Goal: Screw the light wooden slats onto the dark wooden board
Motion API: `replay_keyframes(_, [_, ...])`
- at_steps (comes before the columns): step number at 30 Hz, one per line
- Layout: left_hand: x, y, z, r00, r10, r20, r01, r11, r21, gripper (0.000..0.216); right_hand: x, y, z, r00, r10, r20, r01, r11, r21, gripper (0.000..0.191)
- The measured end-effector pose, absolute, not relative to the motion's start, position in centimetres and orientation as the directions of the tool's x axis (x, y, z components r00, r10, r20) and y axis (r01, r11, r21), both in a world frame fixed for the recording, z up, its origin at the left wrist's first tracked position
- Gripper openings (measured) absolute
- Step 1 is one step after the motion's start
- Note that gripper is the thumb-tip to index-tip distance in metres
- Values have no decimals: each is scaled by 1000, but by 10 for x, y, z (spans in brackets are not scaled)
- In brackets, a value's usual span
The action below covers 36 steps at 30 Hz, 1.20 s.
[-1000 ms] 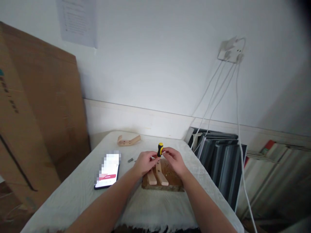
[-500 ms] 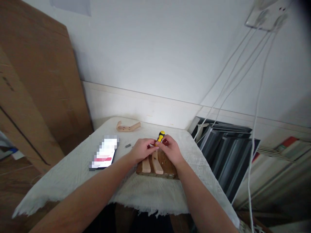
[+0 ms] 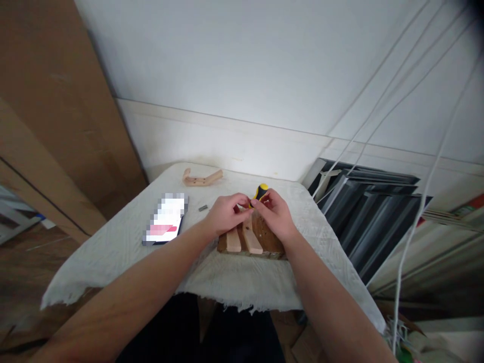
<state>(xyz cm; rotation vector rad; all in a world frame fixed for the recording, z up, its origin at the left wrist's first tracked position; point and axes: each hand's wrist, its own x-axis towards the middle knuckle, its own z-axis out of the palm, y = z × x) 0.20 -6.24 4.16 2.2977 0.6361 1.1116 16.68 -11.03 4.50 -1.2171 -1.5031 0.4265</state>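
Observation:
A short screwdriver with a yellow and black handle leans over a brown wooden board, its handle end up and to the right. Fingers of my right hand are closed round the handle. My left hand is closed in a pinch at the screwdriver's lower end; what its fingertips hold is hidden. Beneath my hands, two pale wooden pieces lie on the board: a straight-looking one and a bent one with a dark hole. The screwdriver's tip is out of sight.
A bent wooden piece with holes lies at the table's back. Left of my hands are a small grey metal piece and a lit phone on the white cloth. Dark panels and hanging white cables stand at right.
The screwdriver handle leans further to the right and sits lower between my fingers. My head view has tilted down and shifted; the other things on the table stay put.

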Motion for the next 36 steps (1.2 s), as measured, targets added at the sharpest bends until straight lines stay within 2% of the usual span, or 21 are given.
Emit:
replay_keyframes(5, [3,-62,43,579,569,584,164,-783,600,14,166,-110,43,137,842,521,505,393,-768,26])
replay_keyframes(9, [2,-62,43,585,578,569,220,-788,575,12,165,-111,42,120,806,580,471,468,-748,24])
replay_keyframes(14, [1,-64,43,618,530,580,168,-810,562,15,165,-111,40,134,793,594,521,454,-723,22])
replay_keyframes(16, [1,-64,43,604,543,583,207,-813,544,14,166,-111,39,128,783,609,499,480,-722,22])
replay_keyframes(18, [1,-64,44,601,554,576,251,-815,522,16,166,-111,40,106,793,600,475,490,-731,22])
replay_keyframes(23, [1,-63,44,613,535,582,207,-819,535,17,168,-114,42,118,801,587,513,457,-726,22])
replay_keyframes(32, [2,-63,45,586,581,564,253,-793,554,18,165,-112,45,141,823,551,514,415,-751,24])
replay_keyframes(36, [1,-62,47,628,549,552,245,-813,529,15,165,-113,45,91,809,581,489,472,-734,20])
